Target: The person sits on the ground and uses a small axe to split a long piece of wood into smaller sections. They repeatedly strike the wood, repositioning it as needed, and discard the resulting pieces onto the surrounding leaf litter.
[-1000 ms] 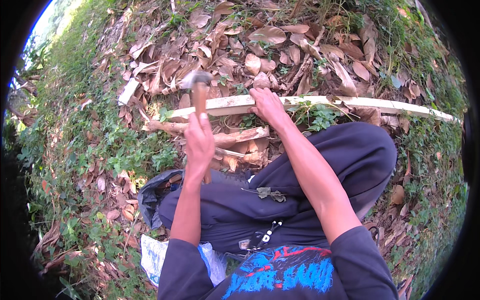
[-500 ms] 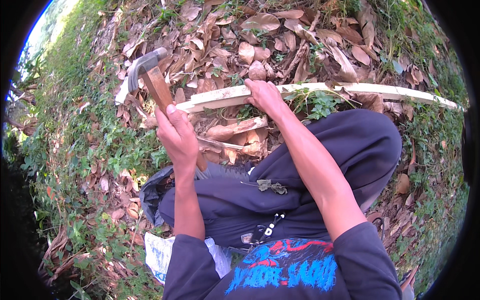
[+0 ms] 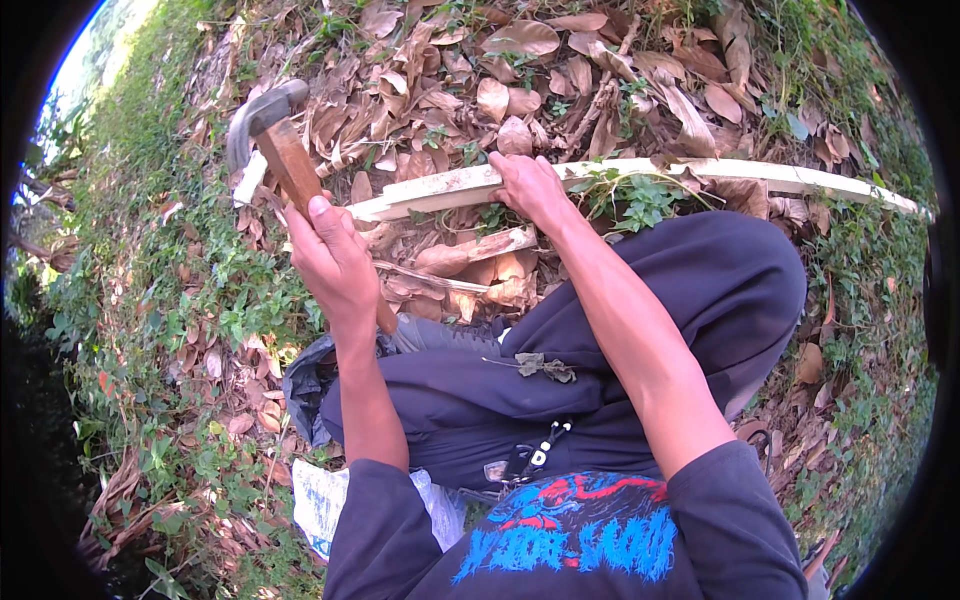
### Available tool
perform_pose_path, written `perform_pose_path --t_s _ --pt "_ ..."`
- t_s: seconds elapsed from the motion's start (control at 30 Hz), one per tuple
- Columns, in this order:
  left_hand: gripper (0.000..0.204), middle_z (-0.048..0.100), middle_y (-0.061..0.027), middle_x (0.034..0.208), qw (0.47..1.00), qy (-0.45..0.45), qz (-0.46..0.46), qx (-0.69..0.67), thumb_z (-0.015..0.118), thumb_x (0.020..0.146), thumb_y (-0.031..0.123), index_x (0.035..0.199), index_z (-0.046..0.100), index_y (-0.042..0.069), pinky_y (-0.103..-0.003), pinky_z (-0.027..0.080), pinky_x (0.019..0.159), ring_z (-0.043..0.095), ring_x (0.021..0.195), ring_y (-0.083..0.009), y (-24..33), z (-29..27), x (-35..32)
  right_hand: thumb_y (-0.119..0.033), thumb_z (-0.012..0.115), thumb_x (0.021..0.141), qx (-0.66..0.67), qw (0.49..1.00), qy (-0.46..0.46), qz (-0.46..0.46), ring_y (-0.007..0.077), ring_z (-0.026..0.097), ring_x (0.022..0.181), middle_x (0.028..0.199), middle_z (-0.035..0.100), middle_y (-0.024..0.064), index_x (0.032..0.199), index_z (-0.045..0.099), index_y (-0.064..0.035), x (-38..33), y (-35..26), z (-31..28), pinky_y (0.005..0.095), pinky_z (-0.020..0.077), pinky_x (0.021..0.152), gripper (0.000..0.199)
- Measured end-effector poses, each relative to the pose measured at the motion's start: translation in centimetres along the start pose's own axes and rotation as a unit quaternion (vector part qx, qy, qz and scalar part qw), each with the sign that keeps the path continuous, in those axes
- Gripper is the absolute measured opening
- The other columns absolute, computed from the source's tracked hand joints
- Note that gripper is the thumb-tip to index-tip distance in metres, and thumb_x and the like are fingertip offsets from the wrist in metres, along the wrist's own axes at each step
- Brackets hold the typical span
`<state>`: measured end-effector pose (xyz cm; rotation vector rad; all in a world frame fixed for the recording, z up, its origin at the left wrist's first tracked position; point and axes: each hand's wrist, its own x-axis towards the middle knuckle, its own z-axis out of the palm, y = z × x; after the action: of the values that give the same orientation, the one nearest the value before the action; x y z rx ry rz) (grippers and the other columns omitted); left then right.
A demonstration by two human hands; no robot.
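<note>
Your left hand (image 3: pixel 335 262) is wrapped tight around the brown wooden handle of a hammer with a dark grey steel head (image 3: pixel 262 118); the head stands raised above and to the left of that grip, well clear of the work. Your right hand (image 3: pixel 533 187) is pressed down flat on a long pale split wooden strip (image 3: pixel 800 180) that lies across the ground just ahead of your knees, its fingers closed over the strip's near edge.

Hazards from this position:

1. The strip's left end (image 3: pixel 400 203) lies just to the right of the hammer grip and near your right hand. A strike that drifts right is likely to land on those fingers. Move the holding hand farther right along the strip.
2. The strip rests on loose brown dry leaves (image 3: pixel 520 60), not on firm ground. It may bounce or slide under a blow, and the head may glance toward your leg in the dark trousers (image 3: pixel 700 290).
3. The left hand sits high on the handle, close to the head. That probably reduces control at the end of the swing.
</note>
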<state>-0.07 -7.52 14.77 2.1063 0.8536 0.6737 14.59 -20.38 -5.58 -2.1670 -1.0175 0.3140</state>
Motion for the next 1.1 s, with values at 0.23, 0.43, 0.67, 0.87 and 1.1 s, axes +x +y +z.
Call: perform_pose_path --t_s 0.23,0.43,0.67,0.87,1.1 --pt "0.037 0.060 -0.0297 0.073 0.950 -0.210 -0.058 0.223 0.041 0.105 0.031 0.097 0.053 -0.003 -0.058 0.043 0.066 0.060 0.076 -0.0526 -6.0 3.8 -3.4 -0.014 0.077 0.077 -0.022 1.000 0.018 -0.010 0.0351 0.065 0.091 0.089 0.067 0.0134 0.106 0.053 -0.0087 -0.1 0.0 0.1 0.0469 0.0436 0.075 0.037" --pt "0.039 0.051 -0.0001 0.065 0.997 -0.064 -0.041 0.036 0.036 0.108 0.035 0.103 0.053 0.000 -0.024 0.037 0.041 0.048 0.049 -0.0069 -1.3 0.7 -0.6 -0.014 0.077 0.077 -0.023 1.000 -0.013 0.007 0.0350 0.065 0.089 0.087 0.067 0.0126 0.104 0.052 -0.0085 0.1 -0.3 -0.4 0.0472 0.0441 0.076 0.037" --pt "0.037 0.058 -0.0158 0.063 0.992 -0.069 -0.004 0.102 0.039 0.106 0.031 0.098 0.054 -0.003 -0.042 0.042 0.048 0.061 0.053 -0.0275 -5.5 1.9 -2.6 -0.017 0.079 0.078 -0.020 0.999 -0.006 -0.025 0.0370 0.063 0.089 0.089 0.063 0.0132 0.107 0.046 -0.0073 0.0 0.0 0.3 0.0481 0.0425 0.071 0.045" --pt "0.047 0.063 -0.0256 0.071 0.962 -0.159 -0.133 0.177 0.038 0.105 0.037 0.093 0.056 -0.005 -0.054 0.045 0.064 0.065 0.070 -0.0441 -6.4 1.7 -1.9 -0.017 0.078 0.078 -0.030 0.999 -0.009 -0.009 0.0354 0.064 0.093 0.093 0.065 0.0123 0.108 0.052 -0.0087 0.1 -0.2 0.1 0.0477 0.0444 0.076 0.041" --pt "0.037 0.048 0.0025 0.065 0.997 -0.016 0.000 -0.078 0.036 0.108 0.035 0.104 0.050 0.001 -0.021 0.037 0.041 0.046 0.049 -0.0045 -1.6 0.4 -1.3 -0.017 0.079 0.077 -0.029 0.999 -0.015 -0.001 0.0324 0.064 0.095 0.097 0.065 0.0107 0.112 0.053 -0.0102 -0.1 0.0 0.0 0.0463 0.0443 0.078 0.044"
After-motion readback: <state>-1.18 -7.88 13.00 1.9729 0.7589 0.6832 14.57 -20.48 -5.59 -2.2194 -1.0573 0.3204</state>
